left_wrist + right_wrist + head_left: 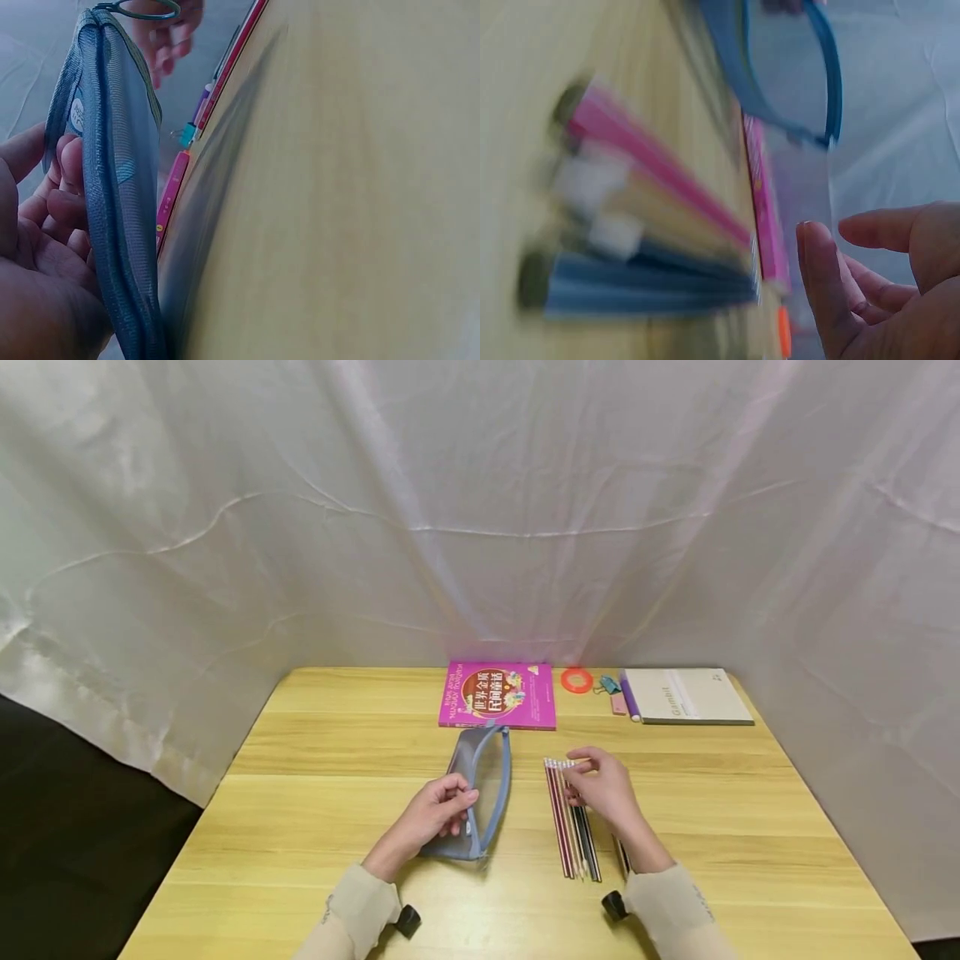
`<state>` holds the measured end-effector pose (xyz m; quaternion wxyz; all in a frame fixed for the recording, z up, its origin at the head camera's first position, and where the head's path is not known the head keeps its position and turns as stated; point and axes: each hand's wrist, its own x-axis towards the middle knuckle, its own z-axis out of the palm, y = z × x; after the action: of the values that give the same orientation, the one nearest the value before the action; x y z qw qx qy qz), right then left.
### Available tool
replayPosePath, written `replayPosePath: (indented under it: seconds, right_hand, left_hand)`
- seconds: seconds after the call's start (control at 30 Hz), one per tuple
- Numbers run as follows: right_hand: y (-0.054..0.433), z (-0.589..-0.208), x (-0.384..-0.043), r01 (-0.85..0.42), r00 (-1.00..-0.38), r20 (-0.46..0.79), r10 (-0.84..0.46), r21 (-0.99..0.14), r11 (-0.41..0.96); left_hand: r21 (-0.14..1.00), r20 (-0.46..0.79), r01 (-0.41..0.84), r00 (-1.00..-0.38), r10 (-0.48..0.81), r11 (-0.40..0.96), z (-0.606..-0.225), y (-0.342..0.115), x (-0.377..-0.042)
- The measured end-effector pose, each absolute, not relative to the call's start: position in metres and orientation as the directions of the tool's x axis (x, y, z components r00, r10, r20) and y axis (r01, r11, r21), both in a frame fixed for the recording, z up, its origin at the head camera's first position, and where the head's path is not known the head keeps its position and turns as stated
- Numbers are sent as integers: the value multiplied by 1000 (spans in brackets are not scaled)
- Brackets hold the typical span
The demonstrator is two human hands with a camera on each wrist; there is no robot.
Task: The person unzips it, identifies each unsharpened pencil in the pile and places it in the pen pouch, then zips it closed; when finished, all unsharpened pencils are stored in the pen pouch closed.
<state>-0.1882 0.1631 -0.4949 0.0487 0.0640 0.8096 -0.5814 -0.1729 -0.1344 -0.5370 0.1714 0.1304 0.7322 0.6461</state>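
My left hand (444, 808) grips the near side of a blue-grey mesh pencil pouch (467, 750), thumb over its edge. The pouch's zipped mouth gapes toward the right. A row of pencils (561, 827), some dark red and some black, lies on the table to the right of the pouch, eraser ends away from me. Over their far ends hovers my right hand (606, 787), which covers part of the row. In the right wrist view its thumb and fingers are loosely bent and apart, with nothing between them. A dark pencil (621, 857) shows partly beneath the right wrist.
Behind the pouch lies a magenta book (534, 697). Farther right are an orange tape ring (577, 681), a teal binder clip (610, 685), a pink eraser (618, 704), a purple marker (630, 697) and a white notebook (693, 697). Grey curtain hangs around the wooden table (315, 793).
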Motion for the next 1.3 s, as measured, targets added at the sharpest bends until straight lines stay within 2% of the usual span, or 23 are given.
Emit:
replayPosePath:
  seconds: [0.3, 0.63, 1.3]
  right_hand:
    - [195, -511, -180, 172, -984, -169, 50, -862, 477]
    - [194, -525, -179, 157, -987, -149, 60, -824, 544]
    - [193, -527, -185, 85, -996, -73, 46, -729, 679]
  left_hand:
    - [990, -83, -29, -905, 416, 135, -536, -139, -171]
    - [992, -81, -33, -900, 428, 119, -539, -137, -172]
    - [994, -83, -45, -894, 440, 96, -539, -134, -174]
